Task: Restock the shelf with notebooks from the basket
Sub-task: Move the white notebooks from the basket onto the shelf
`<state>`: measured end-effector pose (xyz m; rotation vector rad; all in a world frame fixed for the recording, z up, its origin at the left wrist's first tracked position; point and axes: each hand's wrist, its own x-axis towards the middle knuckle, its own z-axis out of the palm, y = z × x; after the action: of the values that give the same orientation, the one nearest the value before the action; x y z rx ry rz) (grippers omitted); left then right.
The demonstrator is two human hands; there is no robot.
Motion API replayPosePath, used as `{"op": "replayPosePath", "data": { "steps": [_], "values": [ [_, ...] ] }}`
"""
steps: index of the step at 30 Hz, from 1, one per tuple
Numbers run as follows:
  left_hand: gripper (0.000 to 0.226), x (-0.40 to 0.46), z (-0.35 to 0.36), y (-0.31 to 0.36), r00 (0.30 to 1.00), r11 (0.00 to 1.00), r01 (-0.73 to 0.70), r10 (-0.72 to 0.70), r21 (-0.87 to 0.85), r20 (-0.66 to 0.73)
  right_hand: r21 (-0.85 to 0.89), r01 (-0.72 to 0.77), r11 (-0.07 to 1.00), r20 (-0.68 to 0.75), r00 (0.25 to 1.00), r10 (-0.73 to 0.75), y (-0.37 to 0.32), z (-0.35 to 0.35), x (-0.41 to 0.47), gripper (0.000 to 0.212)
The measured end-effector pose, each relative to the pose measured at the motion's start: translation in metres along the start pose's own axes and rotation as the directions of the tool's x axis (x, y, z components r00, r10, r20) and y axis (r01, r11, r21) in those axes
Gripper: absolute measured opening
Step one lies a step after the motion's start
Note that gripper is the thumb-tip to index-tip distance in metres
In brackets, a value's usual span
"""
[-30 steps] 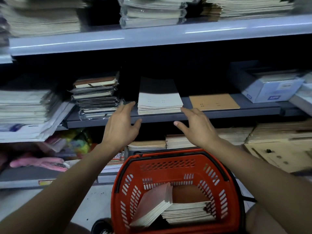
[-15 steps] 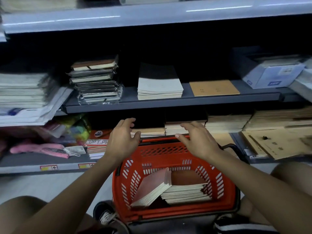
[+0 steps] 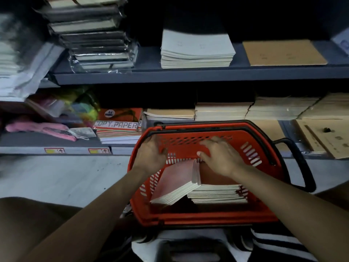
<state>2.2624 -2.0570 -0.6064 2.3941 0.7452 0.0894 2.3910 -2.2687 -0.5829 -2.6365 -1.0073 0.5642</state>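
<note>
The notebooks (image 3: 217, 191) I am after lie in the bottom of the red basket (image 3: 207, 217): a flat stack with a brown cover on top toward the right, and a second bundle with a pinkish cover (image 3: 175, 176) leaning tilted against its left side, white page edges facing me. My right hand (image 3: 222, 157) is down inside the basket with fingers spread and loosely open, palm down, its thumb at the top edge of the leaning bundle and the heel over the brown cover; it looks to be touching the notebooks, but I cannot tell whether it has a grip on anything. My left hand (image 3: 151, 154) is at the basket's left inner wall near the rim, fingers curled slightly and open, holding nothing that I can see. The basket sits on the floor just in front of the lowest shelf (image 3: 56, 150), its black handle (image 3: 300, 163) folded out to the right. Behind it on that shelf are a ream marked copy paper (image 3: 119, 125) and tan stacks (image 3: 222, 110). On the middle shelf (image 3: 188, 75) above rest a white notebook stack (image 3: 196, 50), a single brown notebook (image 3: 283, 52) beside it, and wrapped dark books (image 3: 94, 35) at left.
</note>
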Motion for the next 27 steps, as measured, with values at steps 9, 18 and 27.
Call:
{"op": "replayPosePath", "data": {
  "steps": [9,18,27],
  "values": [
    [0.036,0.003,0.073,-0.049,0.771,0.903,0.399,-0.424,0.158,0.476,-0.029,-0.069,0.997,0.252,0.965,0.074,0.0,0.05,0.012,0.027],
    [0.04,0.01,0.104,-0.071,0.611,0.782,0.594,-0.591,0.189,0.527,0.122,-0.222,0.967,0.352,0.921,0.167,-0.003,0.084,0.015,0.039],
    [0.039,0.009,0.091,-0.054,0.608,0.673,0.74,-0.672,0.005,0.424,0.219,-0.445,0.868,0.355,0.866,0.354,0.0,0.076,0.018,0.044]
  ]
}}
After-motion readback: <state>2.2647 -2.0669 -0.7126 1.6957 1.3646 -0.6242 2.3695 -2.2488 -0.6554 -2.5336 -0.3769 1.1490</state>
